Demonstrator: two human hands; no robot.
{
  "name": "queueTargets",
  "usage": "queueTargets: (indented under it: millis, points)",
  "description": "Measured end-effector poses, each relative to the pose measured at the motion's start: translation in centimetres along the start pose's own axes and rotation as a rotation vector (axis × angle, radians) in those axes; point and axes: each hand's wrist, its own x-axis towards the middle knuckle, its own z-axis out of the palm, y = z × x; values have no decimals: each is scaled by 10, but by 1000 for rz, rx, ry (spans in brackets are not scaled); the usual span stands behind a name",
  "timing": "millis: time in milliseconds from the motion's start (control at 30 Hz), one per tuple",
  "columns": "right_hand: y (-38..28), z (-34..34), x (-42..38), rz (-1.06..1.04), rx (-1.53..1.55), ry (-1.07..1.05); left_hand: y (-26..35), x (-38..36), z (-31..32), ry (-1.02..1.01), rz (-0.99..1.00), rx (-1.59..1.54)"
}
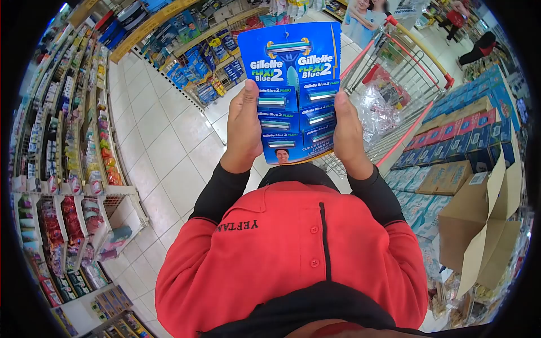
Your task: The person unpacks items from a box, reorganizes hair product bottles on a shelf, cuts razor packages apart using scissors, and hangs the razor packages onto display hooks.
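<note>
A blue Gillette Flexi Blue 2 razor card [292, 73] is held upright in front of my chest, its printed face toward me. Several small razor packs are fixed on it in two columns. My left hand [244, 127] grips the card's left edge, thumb on the front and the other fingers hidden behind. On the opposite edge, my right hand [348, 132] holds it the same way.
Stocked shelves [73, 129] line the left side, and a rack of hanging packs [208, 62] stands ahead. A shopping cart [389, 107] with clear plastic inside is at the right. Beside it are stacked boxes [451, 143] and an opened carton [468, 214]. People are at the far right.
</note>
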Motion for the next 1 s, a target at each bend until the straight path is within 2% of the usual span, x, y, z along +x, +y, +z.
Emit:
queueTargets:
  millis: [67,100,167,367,467,567,600,667,733,800,867,1000]
  points:
    - [1,4,4,126,47,-4,5,1,-1,-19,-75,-97]
    - [4,4,5,125,48,-16,6,2,-2,-11,-66,-98]
    - [10,5,6,215,206,-57,7,3,-3,-60,-103,-224]
    - [10,14,10,308,431,-170,8,-1,-2,-61,-97,-312]
    - [13,22,8,381,518,-125,9,-3,4,-36,-70,-328]
    - [16,29,7,388,547,-124,4,1,10,-135,-77,-342]
    - [16,31,7,387,548,-123,6,-2,19,-211,8,-264]
    - [15,34,5,370,444,-121,-1,1,17,-238,12,-280]
    - [14,36,4,373,509,-125,-3,1,13,-302,22,-279]
    - [14,37,3,376,575,-126,-5,-1,9,-285,32,-250]
    - [14,39,3,286,442,-123,-8,-1,10,-258,129,-183]
    - [23,35,2,292,331,-77,-10,-1,3,-218,135,-171]
